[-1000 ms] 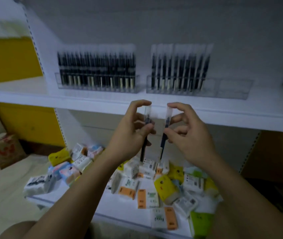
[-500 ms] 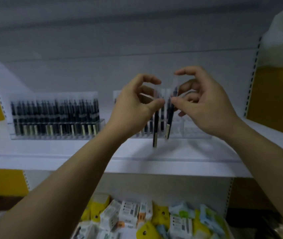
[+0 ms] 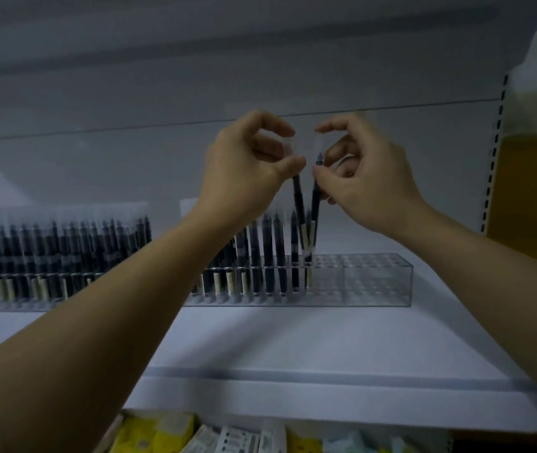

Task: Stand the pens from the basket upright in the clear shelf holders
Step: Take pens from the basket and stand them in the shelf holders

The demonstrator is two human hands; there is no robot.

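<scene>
Change vs half a second back: both hands sit lower and closer to the holders, and the two held pens, which hung in front of the shelf edge, now meet in a V right above the row of holes. A second back the hands were below the shelf lip.

Left holder point(image 3: 48, 297), clear, at 9 o'clock of the view, packed full of dark pens standing upright. Left forearm comes in from 7 o'clock, crossing in front of the gap between the holders. Left hand point(image 3: 244, 168) is raised, wrist bent, thumb and forefinger curled, pinching the left pen point(image 3: 299, 204) near its clear cap. This pen leans with its bottom towards 5 o'clock. Right pen point(image 3: 315, 204) leans the other way, bottom towards 7 o'clock, the cream ends nearly touching. Can't tell if the tips are in a hole.

Right hand point(image 3: 368, 178) comes in from 4 o'clock, thumb and forefinger pinching the right pen high up, other fingers loosely curled behind.

Right holder point(image 3: 375, 279) stands on the white shelf point(image 3: 260, 338). Its left part is filled with standing pens point(image 3: 268, 243), and the held pens hover at the end of that row. Yellow panel point(image 3: 528, 197) at 3 o'clock. Packets point(image 3: 227, 439) on the lower shelf at 6 o'clock.
</scene>
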